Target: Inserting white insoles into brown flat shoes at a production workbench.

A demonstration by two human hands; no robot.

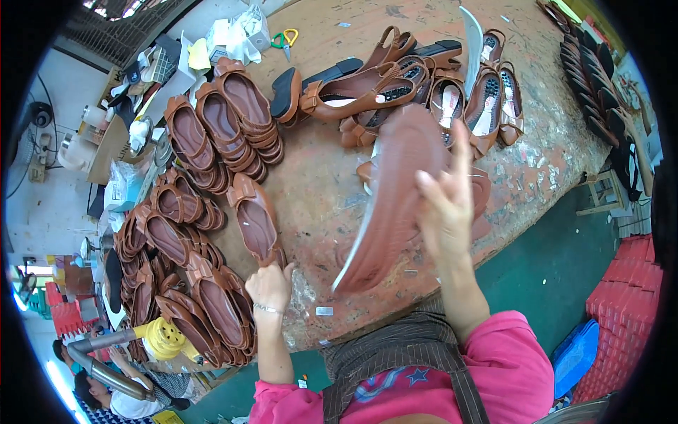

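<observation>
My left hand (270,286) is closed round the heel end of a brown slingback shoe (256,226), whose bowed toe points away from me on the table. In my right hand (448,208) is a brown insole (395,198) with a pale edge, raised above the table and smeared by motion. My thumb and fingers grip its right side, with one finger stretched upward. Under and beside it lie more brown insoles (480,198), partly hidden. Farther off is a loose heap of brown slingback shoes (353,95), some tipped on their sides and showing black soles.
Stacked brown shoes (229,116) stand at the left, with more piles (212,290) nearer me. Green-and-yellow scissors (285,41) lie at the back. A yellow lamp-like fitting (164,339) juts in at lower left. Red crates (625,283) and a stool (604,191) are at the right.
</observation>
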